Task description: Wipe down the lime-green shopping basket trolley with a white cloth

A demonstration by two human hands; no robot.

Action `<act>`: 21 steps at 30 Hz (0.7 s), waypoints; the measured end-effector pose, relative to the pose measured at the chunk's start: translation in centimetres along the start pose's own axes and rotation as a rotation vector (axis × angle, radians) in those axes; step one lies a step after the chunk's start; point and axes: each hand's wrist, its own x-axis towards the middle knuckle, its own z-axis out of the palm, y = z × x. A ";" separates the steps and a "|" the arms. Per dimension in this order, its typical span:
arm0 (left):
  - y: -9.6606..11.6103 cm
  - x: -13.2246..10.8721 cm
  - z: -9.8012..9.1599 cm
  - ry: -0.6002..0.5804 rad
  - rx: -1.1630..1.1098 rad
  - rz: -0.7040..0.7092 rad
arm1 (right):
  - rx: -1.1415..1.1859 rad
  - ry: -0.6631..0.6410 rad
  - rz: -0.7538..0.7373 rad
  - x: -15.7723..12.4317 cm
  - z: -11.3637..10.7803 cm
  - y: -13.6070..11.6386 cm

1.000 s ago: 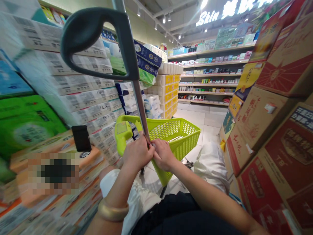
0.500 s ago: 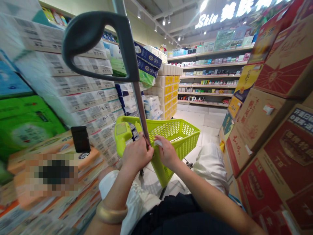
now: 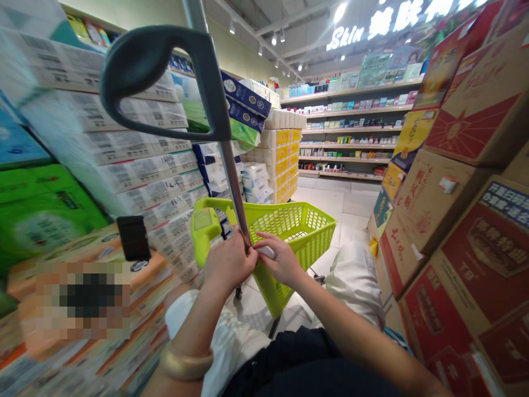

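Silvery metal forms the pole (image 3: 234, 190) that the work centres on; taking the two hands as the clock's centre, it leans away toward 11 o'clock, where its grey looped handle (image 3: 140, 58) rises well above them. The left hand (image 3: 230, 260) is clenched round the pole's lower stretch, its far fingers hidden, a grip that looks meant to steady the long, leaning piece close to the body. Just beside it at 3 o'clock, the right hand (image 3: 281, 261) pinches a small white scrap (image 3: 268, 252), perhaps tissue or cloth, between thumb and bent fingers. Its nearness to the pole suggests that one hand braces while the other does the finer work; whether the scrap touches the metal I cannot tell. The pole's lower end is hidden, so what supports it is unclear.

Beyond the hands, toward 2 o'clock, stands a lime-green shopping cart (image 3: 313, 237), apparently parked in front for easy reach. At 9 o'clock a black device (image 3: 133, 238) stands upright on orange packs (image 3: 159, 267), which probably serve as a handy ledge. Wrapped bundles (image 3: 140, 143) are piled at 10 o'clock and cartons (image 3: 448, 204) around 2 to 3 o'clock, stacked high, presumably to save floor space.
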 end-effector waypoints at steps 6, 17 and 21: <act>0.0 -0.1 0.0 0.014 0.006 0.003 | -0.229 0.017 -0.045 -0.9 1.2 -0.1; 0.0 0.1 0.1 0.023 0.000 0.011 | -0.452 0.047 -0.010 -0.6 0.6 0.4; 0.1 0.0 0.1 0.026 0.009 0.006 | -0.463 -0.006 -0.083 -0.7 1.2 -0.3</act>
